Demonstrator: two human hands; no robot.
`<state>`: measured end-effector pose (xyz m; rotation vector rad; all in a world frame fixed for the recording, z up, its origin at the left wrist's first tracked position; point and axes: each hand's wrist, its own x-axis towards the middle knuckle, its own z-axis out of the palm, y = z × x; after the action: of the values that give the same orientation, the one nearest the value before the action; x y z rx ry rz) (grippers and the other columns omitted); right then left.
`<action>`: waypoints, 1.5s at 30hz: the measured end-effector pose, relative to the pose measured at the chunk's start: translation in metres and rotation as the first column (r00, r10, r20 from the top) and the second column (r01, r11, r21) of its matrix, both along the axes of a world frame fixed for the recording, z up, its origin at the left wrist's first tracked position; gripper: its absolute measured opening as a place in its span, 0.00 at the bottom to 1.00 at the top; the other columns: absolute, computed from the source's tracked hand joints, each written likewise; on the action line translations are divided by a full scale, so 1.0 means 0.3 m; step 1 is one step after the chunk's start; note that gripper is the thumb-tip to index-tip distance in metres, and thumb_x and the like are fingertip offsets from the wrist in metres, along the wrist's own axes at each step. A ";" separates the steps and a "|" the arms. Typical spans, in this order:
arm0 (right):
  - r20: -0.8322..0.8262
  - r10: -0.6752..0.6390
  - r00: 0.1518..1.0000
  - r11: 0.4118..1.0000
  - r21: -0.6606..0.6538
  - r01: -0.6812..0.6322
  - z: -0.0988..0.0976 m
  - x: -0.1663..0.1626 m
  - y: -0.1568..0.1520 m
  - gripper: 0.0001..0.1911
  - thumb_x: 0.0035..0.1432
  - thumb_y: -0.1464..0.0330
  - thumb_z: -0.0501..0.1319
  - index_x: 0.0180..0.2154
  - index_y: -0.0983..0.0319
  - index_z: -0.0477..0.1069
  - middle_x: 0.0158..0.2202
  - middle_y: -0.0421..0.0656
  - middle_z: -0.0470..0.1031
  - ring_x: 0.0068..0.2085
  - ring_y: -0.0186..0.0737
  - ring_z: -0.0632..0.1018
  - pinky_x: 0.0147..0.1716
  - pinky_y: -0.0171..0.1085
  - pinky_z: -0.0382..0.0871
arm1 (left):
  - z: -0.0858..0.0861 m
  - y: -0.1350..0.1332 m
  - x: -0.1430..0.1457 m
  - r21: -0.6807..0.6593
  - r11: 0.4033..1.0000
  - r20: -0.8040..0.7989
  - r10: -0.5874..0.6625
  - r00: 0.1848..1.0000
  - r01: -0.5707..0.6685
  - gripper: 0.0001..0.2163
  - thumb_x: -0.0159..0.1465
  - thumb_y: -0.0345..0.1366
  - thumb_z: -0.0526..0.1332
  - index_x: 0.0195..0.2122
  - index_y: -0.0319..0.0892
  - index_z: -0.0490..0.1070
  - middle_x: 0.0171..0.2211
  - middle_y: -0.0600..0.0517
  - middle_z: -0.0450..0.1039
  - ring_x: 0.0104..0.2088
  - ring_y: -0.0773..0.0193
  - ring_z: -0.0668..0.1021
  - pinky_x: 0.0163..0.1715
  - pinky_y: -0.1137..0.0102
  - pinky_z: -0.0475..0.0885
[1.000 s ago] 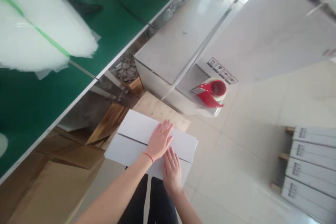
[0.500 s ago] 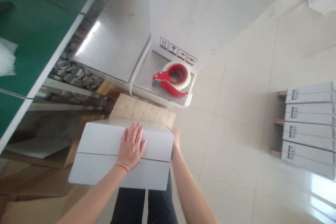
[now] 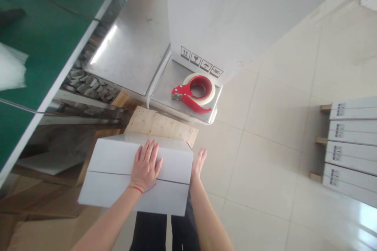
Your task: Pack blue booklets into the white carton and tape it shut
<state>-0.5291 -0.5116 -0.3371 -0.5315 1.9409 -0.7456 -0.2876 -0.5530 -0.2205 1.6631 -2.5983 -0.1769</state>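
A white cardboard box (image 3: 112, 160) stands before me with its two top flaps folded down, a thin seam running between them. Flat across that seam lies my left hand (image 3: 145, 166), its fingers stretched out over the upper flap. My right hand (image 3: 198, 165) is at the box's right side, fingers extended; its palm rests against or very near the side wall. Beyond the box, a red tape dispenser (image 3: 193, 104) with a roll of pale tape lies on a metal surface (image 3: 165, 90).
A large white carton (image 3: 218, 11) with printed handling symbols stands behind the dispenser. A plywood board (image 3: 160, 123) shows beyond the box. On the left is a green-topped table (image 3: 59, 43). Several white boxes (image 3: 353, 149) sit on wooden slats at the right, on the tiled floor (image 3: 265, 164).
My right hand has shifted slightly, its fingers now plainer and angled outward from the box side. The left hand stays on the flaps. The view has turned a little.
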 end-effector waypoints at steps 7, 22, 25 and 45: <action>-0.033 -0.027 0.999 0.999 0.040 0.028 0.120 0.167 0.088 0.37 0.74 0.53 0.31 0.73 0.67 0.44 0.71 0.55 0.54 0.70 0.49 0.61 0.66 0.51 0.61 | -0.008 0.008 0.010 0.033 0.999 -0.033 0.007 0.999 -0.006 0.26 0.74 0.39 0.49 0.69 0.29 0.58 0.70 0.36 0.55 0.71 0.45 0.56 0.68 0.48 0.51; -0.478 0.287 0.830 0.955 0.216 -0.206 0.306 0.259 0.185 0.51 0.67 0.42 0.29 0.66 0.77 0.60 0.48 0.73 0.73 0.34 0.72 0.75 0.29 0.55 0.62 | 0.095 0.321 0.659 0.549 0.374 -0.371 0.910 0.183 -0.747 0.31 0.73 0.53 0.42 0.59 0.32 0.69 0.62 0.35 0.68 0.64 0.43 0.69 0.68 0.46 0.61; -0.525 0.348 0.777 0.936 0.243 -0.255 0.303 0.249 0.188 0.53 0.67 0.43 0.29 0.64 0.81 0.61 0.46 0.75 0.73 0.33 0.71 0.74 0.28 0.56 0.62 | 0.021 0.442 0.719 0.701 0.316 -0.351 0.933 0.076 -0.639 0.34 0.71 0.55 0.40 0.55 0.33 0.73 0.58 0.37 0.73 0.62 0.46 0.73 0.65 0.50 0.67; -0.637 0.687 0.350 0.703 0.460 -0.542 0.219 -0.050 0.112 0.45 0.69 0.52 0.30 0.61 0.79 0.67 0.45 0.71 0.74 0.40 0.71 0.77 0.35 0.57 0.69 | -0.017 0.945 0.824 0.762 0.140 -0.477 0.782 -0.401 -0.632 0.39 0.71 0.65 0.36 0.56 0.37 0.71 0.60 0.38 0.71 0.63 0.46 0.71 0.69 0.44 0.59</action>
<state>-0.5442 -0.4780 -0.2714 -1.6003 2.2511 0.2544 -0.0404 -0.2697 -0.2255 2.0022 -0.2166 -0.8799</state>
